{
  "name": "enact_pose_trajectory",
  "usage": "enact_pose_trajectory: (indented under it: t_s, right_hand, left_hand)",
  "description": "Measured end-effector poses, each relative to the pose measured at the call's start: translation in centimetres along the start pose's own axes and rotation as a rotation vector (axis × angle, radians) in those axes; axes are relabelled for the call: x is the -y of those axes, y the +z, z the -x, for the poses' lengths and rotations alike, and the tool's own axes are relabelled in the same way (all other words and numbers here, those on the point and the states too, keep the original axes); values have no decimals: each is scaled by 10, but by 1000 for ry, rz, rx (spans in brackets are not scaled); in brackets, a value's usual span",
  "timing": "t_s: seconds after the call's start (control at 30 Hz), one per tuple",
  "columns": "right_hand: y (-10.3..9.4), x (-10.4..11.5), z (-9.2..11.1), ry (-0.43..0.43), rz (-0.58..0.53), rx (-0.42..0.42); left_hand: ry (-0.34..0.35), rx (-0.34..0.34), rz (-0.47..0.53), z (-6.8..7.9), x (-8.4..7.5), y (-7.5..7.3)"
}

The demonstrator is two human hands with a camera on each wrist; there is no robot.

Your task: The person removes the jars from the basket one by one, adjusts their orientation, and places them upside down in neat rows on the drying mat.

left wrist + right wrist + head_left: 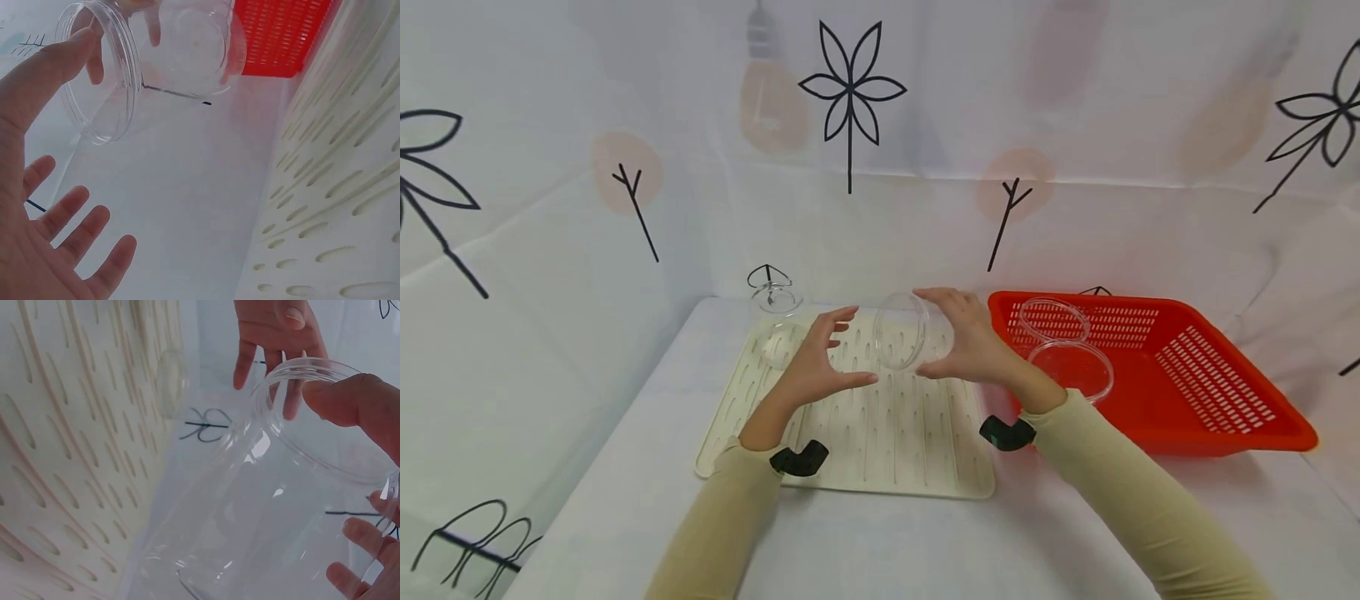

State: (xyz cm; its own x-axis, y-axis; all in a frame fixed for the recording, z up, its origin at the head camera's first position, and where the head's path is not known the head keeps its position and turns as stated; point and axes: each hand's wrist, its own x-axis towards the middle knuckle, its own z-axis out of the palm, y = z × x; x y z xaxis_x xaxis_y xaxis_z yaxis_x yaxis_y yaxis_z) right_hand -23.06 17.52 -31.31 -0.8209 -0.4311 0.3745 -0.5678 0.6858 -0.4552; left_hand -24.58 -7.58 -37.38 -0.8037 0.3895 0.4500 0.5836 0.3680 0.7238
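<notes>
A clear, wide-mouthed plastic jar is held on its side above the mat, its round mouth toward the left hand. My right hand grips it, with the thumb near the rim and the fingers around the far side, as the right wrist view shows. The left hand is spread open beside the mouth, holding nothing. In the left wrist view its thumb overlaps the jar's rim. Beneath both hands lies a cream ribbed drying mat. Another clear jar stands upright at the mat's back left corner.
A red plastic basket with slotted walls stands right of the mat. Two clear round-rimmed containers, one at the back and one nearer, sit in its left part. A white patterned cloth rises behind the table.
</notes>
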Motion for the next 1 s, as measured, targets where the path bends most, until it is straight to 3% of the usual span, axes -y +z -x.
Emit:
enact_pose_trajectory:
  t_s: [0.7,1.0]
  right_hand:
    - [14,1,3,-23,67,34]
    - [16,1,4,-35,80,44]
  left_hand:
    - [54,39,59,-15,-15,18]
    - [60,65,20,-17,-19,22]
